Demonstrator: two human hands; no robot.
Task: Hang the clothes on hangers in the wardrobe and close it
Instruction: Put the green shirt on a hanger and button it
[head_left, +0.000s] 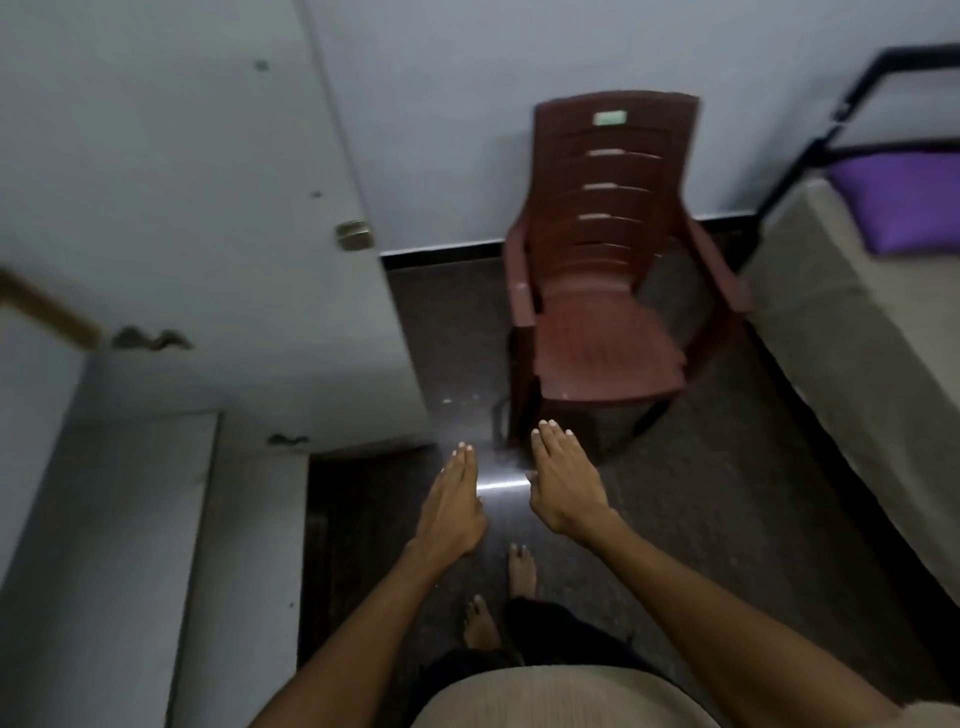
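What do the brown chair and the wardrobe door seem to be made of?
The chair looks like moulded plastic, matte reddish-brown: its slatted back, arms and seat appear one continuous piece. The wardrobe door seems painted or laminated board, smooth pale grey-white with scuffs and a dull metallic handle; motion blur leaves the core material uncertain.

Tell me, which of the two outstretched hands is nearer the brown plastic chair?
The right hand: its straight fingertips almost overlap the brown plastic chair in view, while the left hand hovers over dark floor beside the pale wardrobe.

Brown plastic chair (608, 291) against wall; purple pillow (904, 202) on bed (841, 332).
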